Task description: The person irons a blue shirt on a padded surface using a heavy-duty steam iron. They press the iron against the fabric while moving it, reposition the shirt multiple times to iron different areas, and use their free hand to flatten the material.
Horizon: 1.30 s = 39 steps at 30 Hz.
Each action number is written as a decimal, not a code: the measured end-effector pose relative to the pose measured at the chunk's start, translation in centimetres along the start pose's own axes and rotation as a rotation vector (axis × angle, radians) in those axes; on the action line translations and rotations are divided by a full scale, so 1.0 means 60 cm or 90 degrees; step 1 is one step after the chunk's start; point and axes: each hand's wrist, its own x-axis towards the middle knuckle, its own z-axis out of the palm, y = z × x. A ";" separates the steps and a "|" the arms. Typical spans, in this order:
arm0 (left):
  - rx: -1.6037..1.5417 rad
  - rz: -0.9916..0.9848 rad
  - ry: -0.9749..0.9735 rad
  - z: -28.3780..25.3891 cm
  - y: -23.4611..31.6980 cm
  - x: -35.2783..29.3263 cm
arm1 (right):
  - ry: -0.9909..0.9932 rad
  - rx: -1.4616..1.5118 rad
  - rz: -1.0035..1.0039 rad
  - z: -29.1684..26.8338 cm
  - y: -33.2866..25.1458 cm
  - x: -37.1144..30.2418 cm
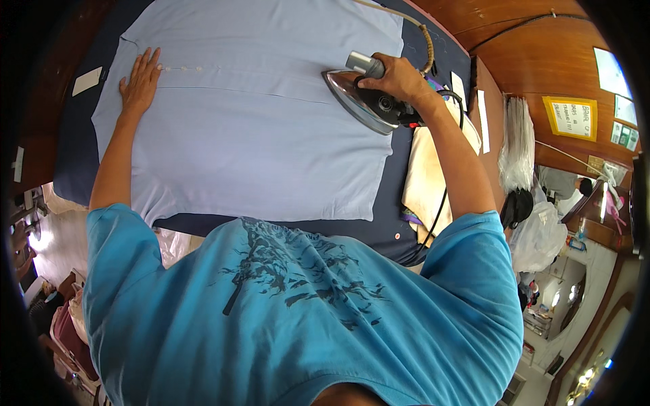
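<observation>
A light blue shirt (250, 142) is spread over a dark navy table cover (399, 183), with a row of small buttons near its far left side. My left hand (139, 84) lies flat on the shirt beside those buttons, fingers stretched out. At the shirt's right edge, my right hand (399, 78) is closed around the handle of a black and silver iron (369, 101). The iron's pointed end faces left. Whether its metal base touches the cloth, I cannot tell. A black cord (445, 196) runs beneath my right forearm.
A folded cream cloth (426, 172) lies right of the shirt. Behind the iron curves a wrapped hose (428, 47). Clear plastic covers (516, 145) hang at the right by a wooden wall (528, 40). A pale card (87, 81) rests left of the shirt.
</observation>
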 end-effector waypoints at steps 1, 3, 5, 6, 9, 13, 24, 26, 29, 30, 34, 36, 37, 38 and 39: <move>0.005 -0.006 -0.006 0.003 -0.007 0.003 | 0.031 -0.021 -0.006 0.000 0.006 0.003; 0.016 -0.020 -0.013 0.006 -0.017 0.018 | 0.019 0.023 0.031 -0.005 0.006 0.007; 0.008 -0.018 -0.018 0.009 -0.024 0.022 | 0.061 0.021 -0.019 0.002 0.020 0.007; 0.004 -0.016 -0.020 0.010 -0.026 0.025 | 0.029 0.025 -0.013 0.000 0.018 0.000; 0.001 -0.011 -0.009 0.021 -0.034 0.022 | -0.057 -0.010 -0.002 0.002 -0.005 -0.040; 0.043 -0.012 0.015 0.023 -0.036 0.027 | -0.008 -0.011 0.042 0.025 0.008 -0.063; 0.006 0.013 0.034 0.034 -0.051 0.030 | 0.035 0.020 0.126 0.018 -0.011 -0.041; 0.010 0.017 0.044 0.036 -0.051 0.030 | 0.032 0.016 0.128 0.016 -0.002 -0.049; 0.015 0.026 0.059 0.040 -0.050 0.027 | 0.006 0.024 0.131 0.012 -0.002 -0.056; 0.012 0.025 0.058 0.038 -0.051 0.030 | 0.007 0.029 0.127 0.010 -0.004 -0.053; 0.007 0.036 0.081 0.052 -0.063 0.033 | 0.002 0.031 0.129 0.012 -0.001 -0.042; 0.009 0.032 0.070 0.052 -0.064 0.033 | 0.003 0.033 0.131 0.013 0.004 -0.045; 0.011 0.029 0.063 0.048 -0.061 0.033 | 0.008 0.039 0.128 0.012 0.012 -0.050; 0.006 0.033 0.068 0.045 -0.057 0.035 | 0.012 0.046 0.126 0.011 0.022 -0.054; 0.001 0.034 0.071 0.044 -0.055 0.033 | 0.012 0.058 0.122 0.006 0.033 -0.053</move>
